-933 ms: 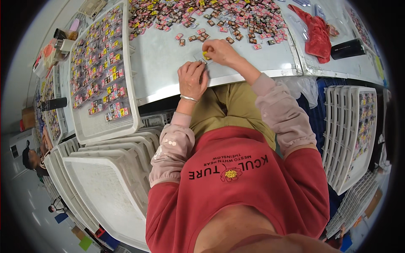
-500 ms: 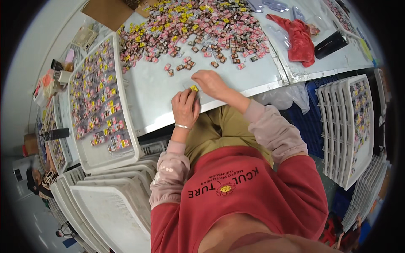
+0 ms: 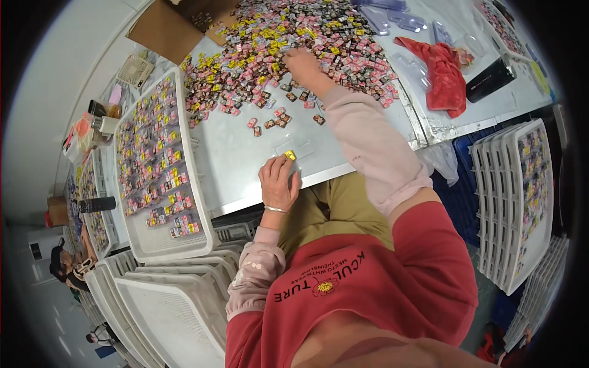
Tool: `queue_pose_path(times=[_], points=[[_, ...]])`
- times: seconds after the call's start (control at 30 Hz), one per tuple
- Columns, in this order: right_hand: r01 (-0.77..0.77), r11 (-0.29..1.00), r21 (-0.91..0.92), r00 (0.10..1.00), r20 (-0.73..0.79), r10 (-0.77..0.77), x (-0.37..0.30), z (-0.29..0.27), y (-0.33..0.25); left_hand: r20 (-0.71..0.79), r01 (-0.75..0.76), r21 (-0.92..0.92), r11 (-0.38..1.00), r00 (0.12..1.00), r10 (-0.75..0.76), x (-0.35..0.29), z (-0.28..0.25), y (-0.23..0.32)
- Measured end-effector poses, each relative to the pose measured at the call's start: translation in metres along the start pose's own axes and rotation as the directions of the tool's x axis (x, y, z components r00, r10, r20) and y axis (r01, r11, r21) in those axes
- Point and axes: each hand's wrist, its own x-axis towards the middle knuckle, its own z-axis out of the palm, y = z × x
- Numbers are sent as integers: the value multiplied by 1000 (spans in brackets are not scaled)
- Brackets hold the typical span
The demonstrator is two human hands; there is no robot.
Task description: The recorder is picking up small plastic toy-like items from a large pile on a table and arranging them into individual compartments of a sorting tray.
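Note:
On the pale table, close to its front edge, lies a clear plastic tray, its outline faint. A small yellow block sits in it. My left hand holds the tray's near left side, fingertips beside the yellow block. Stretched far across the table, my right hand has its bent fingers down in a broad pile of small pink, black and yellow blocks; whatever they pinch is hidden. Several loose blocks lie between the pile and the clear tray.
A white tray of filled clear packs leans at the left, above stacked white trays. An open cardboard box stands at the far left. Toward the right are a red cloth, a black cylinder and more stacked trays.
My right hand has gone from beside the clear tray out to the far pile. My left hand stays by the tray near the table edge. The whole view has shifted slightly.

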Motion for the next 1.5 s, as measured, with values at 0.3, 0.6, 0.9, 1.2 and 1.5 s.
queue_pose_path(times=[0.3, 0.6, 0.9, 1.2, 1.5], points=[[-57, 989, 136, 998, 33, 53, -36, -22, -9, 6, 54, 32, 998, 999, -54, -1, 0, -1], [-311, 951, -3, 937, 166, 307, -43, -49, 41, -21, 43, 34, 999, 999, -42, -5, 1, 1], [-47, 970, 240, 997, -51, 61, -61, -63, 38, -153, 71, -29, 997, 985, -74, -12, 3, -8], [41, 864, 501, 947, 257, -194, -162, -55, -84, -63, -90, -1, 996, 994, 89, -10, 1, -7], [81, 917, 390, 948, 254, -192, -182, -65, -98, -82, -35, -2, 999, 996, 35, -10, 4, -7]])
